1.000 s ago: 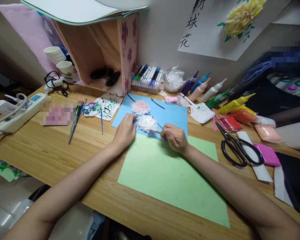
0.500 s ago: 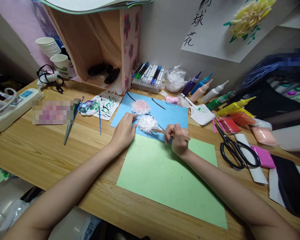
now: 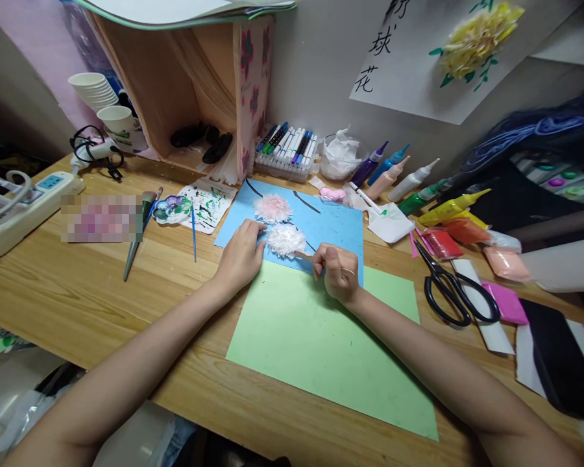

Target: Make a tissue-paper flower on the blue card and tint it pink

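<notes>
On the blue paper [image 3: 338,227] lie a fluffy white flower [image 3: 285,240] and, just behind it, a pale pink one [image 3: 272,208]. My left hand [image 3: 241,251] rests flat at the paper's left part, fingertips beside the two flowers. My right hand [image 3: 339,271] is closed around a wooden craft stick [image 3: 302,255]. The stick's tip meets the lower right edge of the white flower; I cannot tell whether it goes under the petals. Dark curved lines mark the blue paper. A green sheet [image 3: 331,363] lies nearer to me, below my right hand.
Black-handled scissors [image 3: 460,288], clay packets [image 3: 509,263] and several paint bottles [image 3: 418,196] stand or lie to the right. Markers [image 3: 289,146] sit at the back. Brushes [image 3: 137,240], a paint-stained sheet [image 3: 211,204] and a power strip [image 3: 34,207] are on the left.
My right hand has moved slightly left with the craft stick, closer to the white flower. My left hand stays in place. The view has shifted a little.
</notes>
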The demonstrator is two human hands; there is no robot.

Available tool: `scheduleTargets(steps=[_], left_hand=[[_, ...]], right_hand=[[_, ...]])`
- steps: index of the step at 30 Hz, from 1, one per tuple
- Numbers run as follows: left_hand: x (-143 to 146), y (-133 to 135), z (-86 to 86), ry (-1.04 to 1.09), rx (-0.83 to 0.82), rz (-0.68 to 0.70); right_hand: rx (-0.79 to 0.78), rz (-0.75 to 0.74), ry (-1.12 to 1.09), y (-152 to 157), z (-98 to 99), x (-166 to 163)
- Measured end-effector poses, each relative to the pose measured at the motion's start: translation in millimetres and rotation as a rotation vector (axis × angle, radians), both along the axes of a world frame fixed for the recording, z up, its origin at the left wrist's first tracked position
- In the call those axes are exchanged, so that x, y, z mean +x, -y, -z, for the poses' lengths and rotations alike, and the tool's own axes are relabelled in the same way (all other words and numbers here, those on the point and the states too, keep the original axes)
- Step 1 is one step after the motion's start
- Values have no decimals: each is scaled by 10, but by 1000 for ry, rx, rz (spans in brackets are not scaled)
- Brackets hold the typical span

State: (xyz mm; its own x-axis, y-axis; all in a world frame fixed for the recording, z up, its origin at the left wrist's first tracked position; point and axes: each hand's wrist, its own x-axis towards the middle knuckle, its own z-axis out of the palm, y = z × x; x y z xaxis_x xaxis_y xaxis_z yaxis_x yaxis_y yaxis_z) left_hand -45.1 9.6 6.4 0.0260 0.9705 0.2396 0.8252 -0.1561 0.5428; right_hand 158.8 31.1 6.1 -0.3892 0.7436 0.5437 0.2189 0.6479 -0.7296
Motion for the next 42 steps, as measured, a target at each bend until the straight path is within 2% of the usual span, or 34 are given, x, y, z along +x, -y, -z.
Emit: scheduleTargets(steps=[4, 8, 11, 15, 20, 25, 29, 36, 42], left_hand=[[2, -3, -4, 4, 4, -1], [5, -9, -16, -7, 5, 2], [5, -11, -24, -13, 6, 7], [-1, -16, -29, -13, 11, 15], [-7, -24, -24, -14, 17, 20], [-6, -17, -33, -16, 11, 17], [-6, -14, -38, -22, 7, 15], [-5, -11, -45, -16, 5, 16], [-1, -2, -55, -20, -6, 13]], right_hand=[[26, 19, 62, -16, -39, -50], [20, -24, 275, -99, -218, -181], [-107, -6, 428, -211, -425, -322], [-342, -22, 462, -358, -644, -415], [-466, -95, 299, -351, -656, -254], [-459, -38, 129, -194, -573, -33], [-429, -48, 133, -106, -530, 65], [-258, -64, 219, -73, -470, 61], [-74, -80, 231, -46, -516, 36]])
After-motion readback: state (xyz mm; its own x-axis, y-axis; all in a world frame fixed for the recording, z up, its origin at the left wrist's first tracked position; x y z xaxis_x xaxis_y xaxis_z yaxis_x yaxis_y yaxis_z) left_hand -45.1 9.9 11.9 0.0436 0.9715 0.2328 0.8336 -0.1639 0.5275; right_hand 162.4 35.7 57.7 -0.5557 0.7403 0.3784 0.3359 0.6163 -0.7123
